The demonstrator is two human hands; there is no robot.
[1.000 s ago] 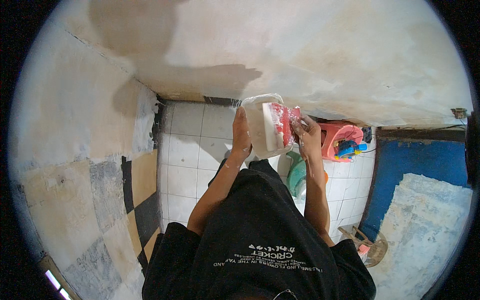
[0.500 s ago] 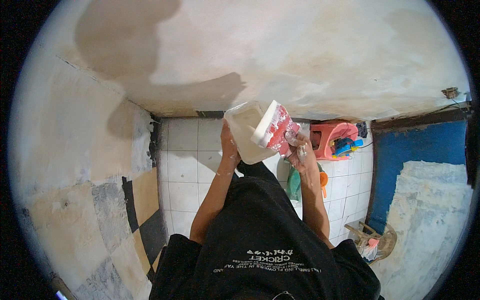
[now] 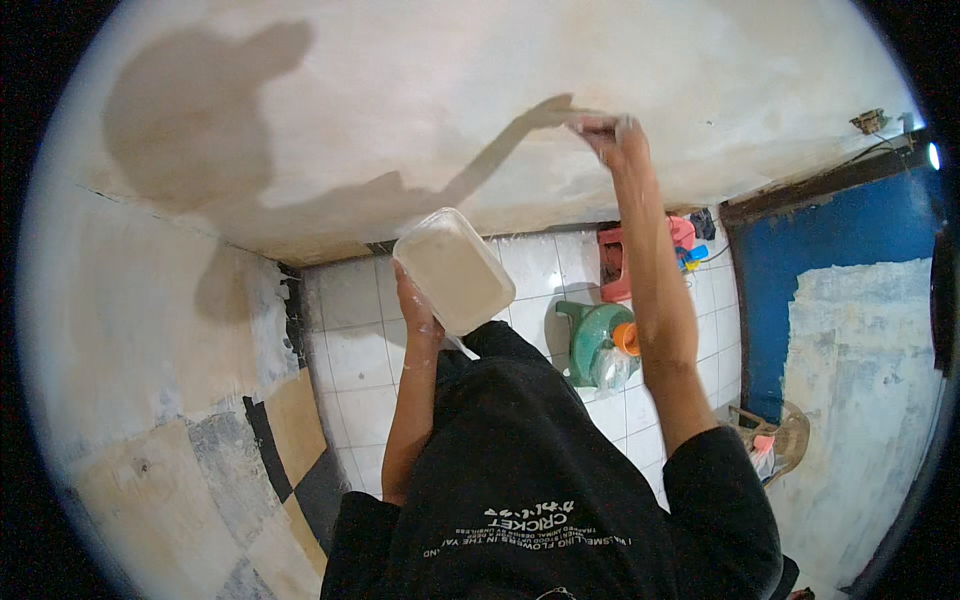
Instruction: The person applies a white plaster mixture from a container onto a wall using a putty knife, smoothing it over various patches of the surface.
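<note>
My left hand [image 3: 418, 315] grips a clear rectangular plastic tub [image 3: 457, 275] from its left side. Pale, whitish paint or thin plaster fills the tub, which is slightly tilted. Raised high on the right, my right hand [image 3: 622, 150] is closed near the wall [image 3: 480, 90] in front of me. It is blurred, and the wide red-and-white brush seen in it a moment ago is hidden or smeared by motion. White smears mark the fingers of both hands.
On the tiled floor [image 3: 360, 350] stand a green stool [image 3: 590, 335] with an orange dipper [image 3: 627, 338] and plastic bag, and a pink stool [image 3: 613, 265]. A brown chair [image 3: 793, 440] is right, beside a partly whitened blue surface [image 3: 780, 310]. A patchy wall [image 3: 150, 330] rises left.
My right hand has lifted from the tub up to the wall, taking the wide brush away. The tub has shifted slightly left, and more of the green stool shows.
</note>
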